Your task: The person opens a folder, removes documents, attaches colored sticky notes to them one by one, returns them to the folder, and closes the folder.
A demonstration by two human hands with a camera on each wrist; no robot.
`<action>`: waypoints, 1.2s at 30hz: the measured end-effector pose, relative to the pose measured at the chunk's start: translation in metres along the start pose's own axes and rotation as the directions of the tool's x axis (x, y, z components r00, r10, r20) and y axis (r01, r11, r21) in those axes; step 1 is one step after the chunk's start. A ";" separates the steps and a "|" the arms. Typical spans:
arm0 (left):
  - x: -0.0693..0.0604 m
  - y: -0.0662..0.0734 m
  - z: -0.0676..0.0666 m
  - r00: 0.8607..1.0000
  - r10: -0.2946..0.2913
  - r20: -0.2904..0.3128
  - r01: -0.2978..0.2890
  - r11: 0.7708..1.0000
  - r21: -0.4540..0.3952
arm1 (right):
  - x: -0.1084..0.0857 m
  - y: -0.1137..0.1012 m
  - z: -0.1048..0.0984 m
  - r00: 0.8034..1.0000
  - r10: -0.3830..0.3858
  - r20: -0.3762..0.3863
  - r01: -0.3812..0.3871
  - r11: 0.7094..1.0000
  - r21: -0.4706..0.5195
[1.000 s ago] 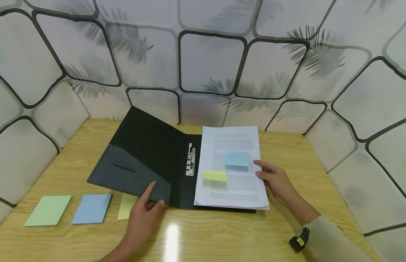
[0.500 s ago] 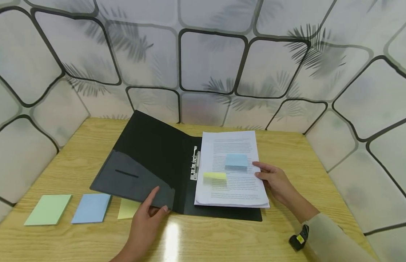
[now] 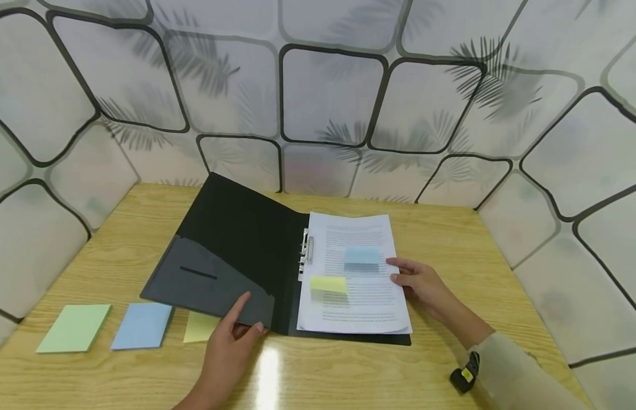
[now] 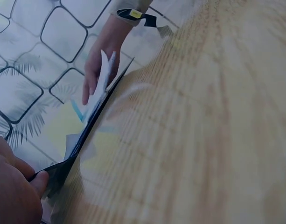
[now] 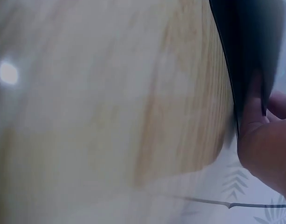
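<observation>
A black ring binder (image 3: 246, 222) lies spread on the table, its left cover tilted up. My left hand (image 3: 227, 350) grips the lower edge of that cover, thumb and fingers on either side in the left wrist view. Over the right cover is a stack of printed sheets (image 3: 361, 313), bearing a blue sticky note (image 3: 361, 256) and a yellow sticky note (image 3: 328, 284). My right hand (image 3: 423, 287) pinches the stack's right edge; some of its fingers are hidden beneath. The sheets' left edge is beside the metal clip (image 3: 304, 253), partly overlapping it.
Left of my left hand are a green sticky-note pad (image 3: 74, 328) and a blue sticky-note pad (image 3: 141, 326). A yellow pad (image 3: 200, 327) is partly under the raised cover. Patterned walls (image 3: 328, 97) enclose the wooden table (image 3: 318, 376) at the back and sides.
The binder first shifted slightly right and nearer with my left hand, then stayed put. My right hand has since brought the sheets left and nearer, up to the clip.
</observation>
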State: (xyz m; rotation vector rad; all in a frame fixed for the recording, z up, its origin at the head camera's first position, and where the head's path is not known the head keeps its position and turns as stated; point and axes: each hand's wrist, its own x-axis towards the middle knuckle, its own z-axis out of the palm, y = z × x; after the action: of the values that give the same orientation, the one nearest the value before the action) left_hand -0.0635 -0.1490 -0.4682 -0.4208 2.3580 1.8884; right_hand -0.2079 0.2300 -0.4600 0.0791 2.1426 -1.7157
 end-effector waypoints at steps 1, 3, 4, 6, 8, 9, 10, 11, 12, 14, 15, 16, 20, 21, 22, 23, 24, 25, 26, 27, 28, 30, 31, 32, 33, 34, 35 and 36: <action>0.000 0.000 0.000 1.000 -0.003 0.000 0.003 1.000 -0.002 | 0.000 0.000 0.000 1.000 -0.006 0.010 0.007 1.000 -0.029; 0.000 0.000 0.000 1.000 -0.008 0.001 0.008 1.000 -0.005 | 0.001 0.001 -0.001 1.000 -0.018 0.021 0.019 0.996 -0.086; 0.000 0.000 0.000 1.000 -0.010 0.001 0.010 1.000 -0.006 | 0.002 0.001 -0.001 0.999 -0.026 0.022 0.028 0.992 -0.121; 0.001 0.000 0.000 1.000 -0.010 0.000 0.010 1.000 -0.004 | 0.003 0.002 -0.002 0.999 -0.048 0.026 0.052 0.982 -0.184; 0.001 -0.001 0.000 1.000 -0.008 -0.004 0.008 1.000 0.001 | 0.005 0.002 -0.002 0.997 -0.069 0.028 0.073 0.970 -0.233; 0.001 -0.001 0.000 1.000 -0.007 -0.006 0.007 1.000 0.004 | 0.005 0.002 -0.003 0.996 -0.080 0.027 0.084 0.963 -0.256; 0.001 -0.002 0.000 1.000 -0.005 -0.007 0.005 1.000 0.005 | 0.006 0.002 -0.003 0.996 -0.087 0.027 0.091 0.960 -0.267; 0.001 -0.002 0.000 1.000 -0.003 -0.009 0.003 1.000 0.005 | 0.006 0.002 -0.004 0.995 -0.092 0.030 0.097 0.957 -0.273; 0.001 -0.002 0.001 1.000 0.002 -0.010 -0.002 1.000 0.003 | 0.006 0.002 -0.004 0.995 -0.095 0.032 0.100 0.956 -0.275; 0.001 -0.002 0.001 1.000 0.007 -0.010 -0.007 1.000 -0.001 | 0.005 0.002 -0.004 0.995 -0.095 0.031 0.100 0.957 -0.273; 0.001 -0.002 0.001 1.000 0.013 -0.011 -0.013 1.000 -0.005 | 0.005 0.003 -0.004 0.995 -0.096 0.028 0.100 0.956 -0.275; 0.001 -0.002 0.001 1.000 0.013 -0.013 -0.013 1.000 -0.008 | 0.004 0.003 -0.003 0.995 -0.095 0.028 0.099 0.957 -0.272; 0.000 -0.002 0.001 1.000 0.011 -0.012 -0.012 1.000 -0.015 | 0.002 0.004 -0.002 0.994 -0.102 0.026 0.105 0.958 -0.265; 0.000 -0.002 0.001 1.000 0.009 -0.011 -0.010 1.000 -0.020 | 0.001 0.004 -0.001 0.994 -0.107 0.030 0.111 0.958 -0.265; 0.000 -0.002 0.001 1.000 0.003 -0.006 -0.003 1.000 -0.023 | 0.000 0.003 -0.001 0.994 -0.108 0.027 0.111 0.958 -0.263; 0.000 -0.001 0.001 1.000 0.001 -0.001 -0.001 1.000 -0.027 | 0.000 0.003 0.000 0.994 -0.110 0.027 0.114 0.957 -0.265; 0.000 -0.001 0.001 1.000 -0.002 0.003 0.002 1.000 -0.031 | 0.000 0.003 0.001 0.994 -0.109 0.022 0.111 0.957 -0.269; 0.000 -0.001 0.000 1.000 -0.005 0.006 0.005 0.999 -0.033 | -0.001 0.004 0.001 0.994 -0.109 0.016 0.109 0.955 -0.276; 0.001 -0.001 0.000 1.000 -0.006 0.008 0.006 0.999 -0.035 | -0.001 0.004 0.002 0.994 -0.111 0.009 0.108 0.952 -0.286; 0.001 -0.001 0.000 1.000 -0.007 0.009 0.007 0.999 -0.036 | 0.000 0.004 0.003 0.994 -0.110 0.001 0.105 0.948 -0.300; 0.001 -0.002 0.000 1.000 -0.007 0.009 0.007 0.999 -0.037 | 0.000 0.004 0.004 0.994 -0.108 -0.007 0.101 0.945 -0.313; 0.001 -0.002 -0.001 1.000 -0.005 0.010 0.005 1.000 -0.031 | 0.002 0.004 0.005 0.994 -0.113 -0.010 0.102 0.927 -0.362; 0.001 -0.002 -0.001 1.000 -0.004 0.010 0.004 1.000 -0.028 | 0.003 0.003 0.005 0.993 -0.114 -0.008 0.101 0.914 -0.393; 0.001 -0.003 -0.001 1.000 -0.002 0.012 0.002 1.000 -0.029 | 0.003 0.003 0.006 0.993 -0.114 -0.007 0.101 0.899 -0.425; 0.001 -0.003 -0.001 1.000 -0.003 0.016 0.003 1.000 -0.029 | 0.004 0.002 0.006 0.993 -0.115 -0.004 0.100 0.881 -0.463; 0.001 -0.003 -0.002 1.000 -0.003 0.019 0.003 1.000 -0.031 | 0.004 0.002 0.007 0.993 -0.119 0.005 0.106 0.861 -0.497; 0.001 -0.003 -0.002 1.000 -0.003 0.023 0.004 0.999 -0.035 | 0.004 0.002 0.007 0.992 -0.124 0.010 0.110 0.838 -0.535; 0.001 -0.003 -0.002 1.000 -0.005 0.027 0.006 0.999 -0.043 | 0.004 0.001 0.008 0.992 -0.124 0.010 0.108 0.816 -0.568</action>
State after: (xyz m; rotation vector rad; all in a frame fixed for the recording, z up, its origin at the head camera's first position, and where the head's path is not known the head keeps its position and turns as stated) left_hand -0.0631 -0.1521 -0.4711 -0.4022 2.3005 1.9328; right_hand -0.2095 0.2221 -0.4640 -0.2005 2.6324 -1.0582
